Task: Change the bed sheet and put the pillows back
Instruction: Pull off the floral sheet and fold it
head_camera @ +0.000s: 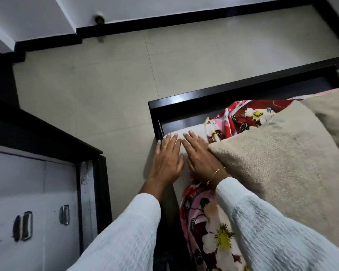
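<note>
I look down on the corner of a bed with a black frame point(204, 92). My left hand point(167, 159) and my right hand point(201, 155) lie flat, side by side, with straight fingers pressing on the white mattress corner point(192, 131). A red and pink floral sheet point(241, 116) is bunched just beyond my right hand, and more of it hangs down the bed's side point(207, 227) below my wrists. A beige woven pillow point(272, 161) lies right of my right hand, touching the wrist. A second beige pillow point(333, 116) sits behind it.
A beige tiled floor point(106, 81) spreads left of and beyond the bed. A white cupboard with metal handles point(25, 225) and a black top stands at the lower left, close to the bed. A white wall with black skirting point(164, 20) runs along the top.
</note>
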`<action>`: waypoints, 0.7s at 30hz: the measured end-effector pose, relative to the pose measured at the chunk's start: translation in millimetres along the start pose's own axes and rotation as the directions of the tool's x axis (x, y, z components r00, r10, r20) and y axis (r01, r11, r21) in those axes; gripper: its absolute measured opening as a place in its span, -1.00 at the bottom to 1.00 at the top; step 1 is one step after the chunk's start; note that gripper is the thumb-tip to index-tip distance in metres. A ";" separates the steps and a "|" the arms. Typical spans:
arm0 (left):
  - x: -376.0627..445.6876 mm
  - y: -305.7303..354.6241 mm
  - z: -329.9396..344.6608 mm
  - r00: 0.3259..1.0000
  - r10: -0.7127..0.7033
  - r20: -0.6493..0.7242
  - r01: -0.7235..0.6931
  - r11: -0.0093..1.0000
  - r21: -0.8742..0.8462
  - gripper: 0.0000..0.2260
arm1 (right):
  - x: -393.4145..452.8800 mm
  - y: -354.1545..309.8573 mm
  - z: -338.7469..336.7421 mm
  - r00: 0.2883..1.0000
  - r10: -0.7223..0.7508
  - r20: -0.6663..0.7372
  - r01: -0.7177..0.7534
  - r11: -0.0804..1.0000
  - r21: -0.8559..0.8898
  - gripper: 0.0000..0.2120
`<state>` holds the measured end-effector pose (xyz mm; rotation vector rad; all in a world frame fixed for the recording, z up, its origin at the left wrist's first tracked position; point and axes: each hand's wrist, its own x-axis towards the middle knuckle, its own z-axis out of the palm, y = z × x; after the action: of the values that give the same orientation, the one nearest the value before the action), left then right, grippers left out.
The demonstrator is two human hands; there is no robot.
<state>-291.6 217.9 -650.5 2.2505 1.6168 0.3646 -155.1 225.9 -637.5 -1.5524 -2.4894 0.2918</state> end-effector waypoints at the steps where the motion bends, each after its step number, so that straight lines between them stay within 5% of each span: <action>1: 1.5 1.5 -9.2 1.000 -0.003 0.004 0.003 1.000 -0.001 -0.53 | 3.7 -6.6 -5.3 1.000 0.009 0.005 -0.009 1.000 -0.008 -0.53; 7: 18.0 8.7 -78.5 0.999 -0.029 -0.027 0.030 0.999 0.015 -0.57 | 36.0 -31.3 -51.3 0.991 0.135 -0.020 -0.135 0.991 0.005 -0.57; 21: 132.5 24.5 -191.7 0.976 0.180 0.120 -0.199 0.965 0.172 -0.57 | 123.3 -26.4 -128.1 0.848 0.465 -0.253 -0.459 0.884 0.086 -0.60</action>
<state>-305.3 360.8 -465.3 2.5266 1.4392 0.1476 -197.2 333.7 -500.0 -2.0204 -1.8784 0.1596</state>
